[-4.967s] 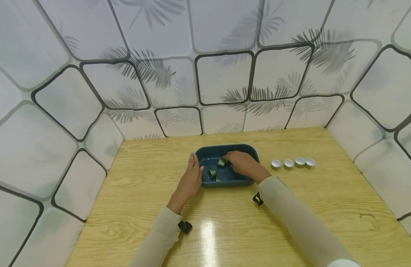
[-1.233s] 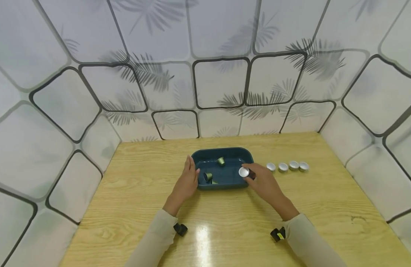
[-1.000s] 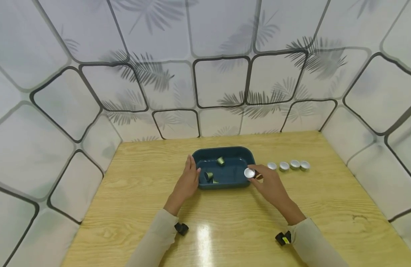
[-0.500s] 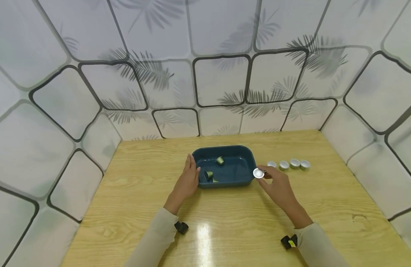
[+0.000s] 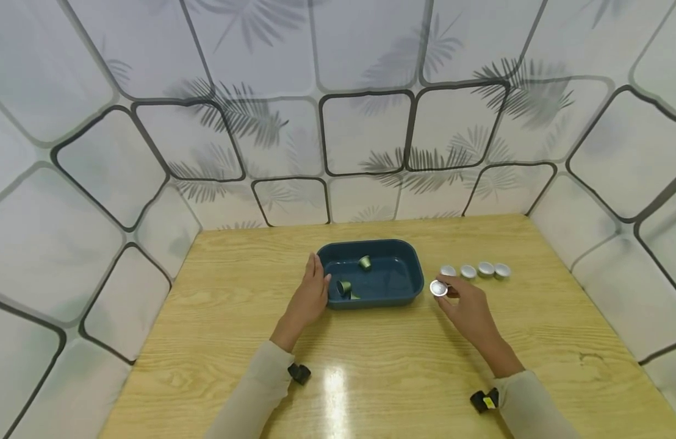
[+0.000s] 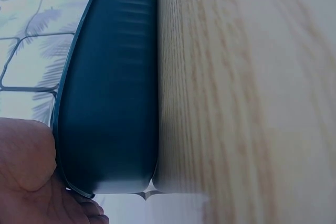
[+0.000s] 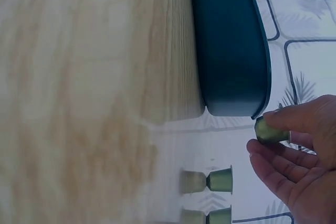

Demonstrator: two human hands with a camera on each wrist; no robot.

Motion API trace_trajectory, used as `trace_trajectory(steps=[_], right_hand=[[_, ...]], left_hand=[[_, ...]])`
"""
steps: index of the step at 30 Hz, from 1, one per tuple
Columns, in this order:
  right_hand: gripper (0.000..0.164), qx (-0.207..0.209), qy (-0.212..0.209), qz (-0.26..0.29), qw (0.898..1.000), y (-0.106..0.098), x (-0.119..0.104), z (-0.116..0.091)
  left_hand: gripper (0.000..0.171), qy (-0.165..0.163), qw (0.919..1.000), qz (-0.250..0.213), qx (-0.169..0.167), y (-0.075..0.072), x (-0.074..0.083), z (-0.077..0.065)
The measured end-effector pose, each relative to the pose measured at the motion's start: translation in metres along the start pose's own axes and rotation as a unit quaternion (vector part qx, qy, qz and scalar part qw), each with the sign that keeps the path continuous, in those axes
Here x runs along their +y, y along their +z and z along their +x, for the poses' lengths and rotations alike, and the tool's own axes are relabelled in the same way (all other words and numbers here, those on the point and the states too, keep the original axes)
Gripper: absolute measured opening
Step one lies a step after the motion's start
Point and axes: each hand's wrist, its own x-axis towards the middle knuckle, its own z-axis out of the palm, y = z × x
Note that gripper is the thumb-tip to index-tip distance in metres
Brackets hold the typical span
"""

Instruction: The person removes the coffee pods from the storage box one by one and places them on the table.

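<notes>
A dark teal tray [image 5: 390, 301] stands on the table, with three green coffee capsules inside: one capsule [image 5: 365, 262] near the back and two by the left end. My left hand [image 5: 309, 296] holds the tray's left end, thumb at the rim and fingers along the outside. Just off the right end, my right hand [image 5: 470, 311] pinches another green capsule [image 7: 270, 131] between thumb and fingertips, its silver lid facing the head camera. Close behind that hand, several capsules [image 5: 485, 269] stand in a row, silver lids up.
The wooden table [image 5: 233, 274] bears the tray and the capsule row to its right. Patterned white walls [image 5: 365, 134] enclose its back and both sides. A black wrist device [image 5: 299, 373] sits at each cuff.
My right hand has come out of the tray with a capsule and carried it rightward past the tray's right end. My left hand stays at the left end.
</notes>
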Motion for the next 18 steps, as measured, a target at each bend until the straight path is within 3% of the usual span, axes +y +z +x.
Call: trace_trajectory(steps=[8, 18], right_hand=[[0.038, -0.024, 0.037, -0.015, 0.999, -0.008, 0.004, -0.001], [0.030, -0.020, 0.045, -0.055, 0.997, -0.015, 0.011, -0.001]], left_hand=[[0.063, -0.001, 1.0000, 0.009, 0.002, 0.001, 0.000, 0.000], [0.063, -0.001, 1.0000, 0.006, 0.000, -0.001, 0.001, -0.001]])
